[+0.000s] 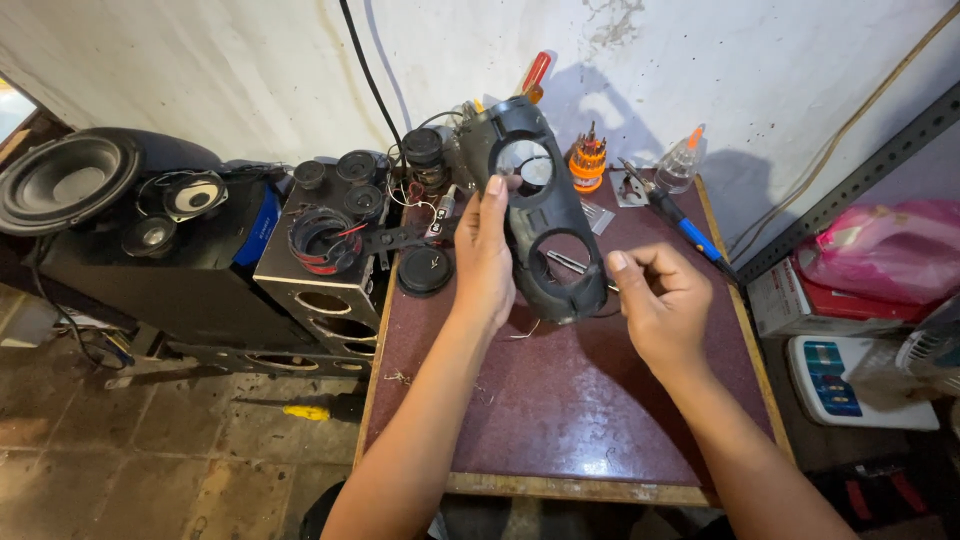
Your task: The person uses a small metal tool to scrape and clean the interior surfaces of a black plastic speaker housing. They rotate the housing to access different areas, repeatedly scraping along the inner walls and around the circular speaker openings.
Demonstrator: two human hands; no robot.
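1. the black plastic speaker housing [545, 215] is matte and curved, with two round cut-outs; it is held tilted above the far middle of the dark red, scuffed tabletop [560, 410].
2. its lower end hides part of a thin metal tool lying on the tabletop; whatever the right hand [665, 305] pinches is too small to make out.
3. the left hand [485, 260] grips the housing's left edge, thumb pressed on its front, fingers wrapped behind. the right hand's thumb and fingertips are pinched together beside the housing's lower right edge.
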